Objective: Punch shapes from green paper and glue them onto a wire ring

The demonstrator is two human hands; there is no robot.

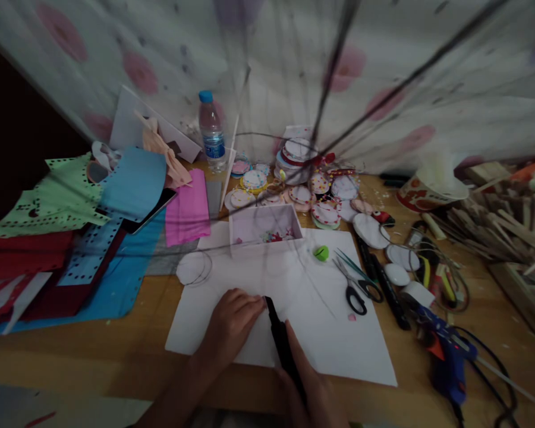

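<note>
My right hand (310, 383) is closed around a black pen-like tool (282, 342), whose tip points up towards my left hand. My left hand (232, 324) rests knuckles-up on a large white sheet (339, 321) on the wooden table, fingers curled down near the tool's tip; what lies under them is hidden. Beyond the hands a shallow white box (266, 227) with small coloured bits stands on the sheet. A small green ball (321, 253) and black-handled scissors (352, 285) lie to the right on the sheet.
Coloured paper sheets (93, 238) pile up at the left. A water bottle (211, 131) stands at the back beside several decorated paper discs (303, 190). A blue glue gun (448, 356), markers and wooden sticks (503, 226) crowd the right. Dark strands hang across the view.
</note>
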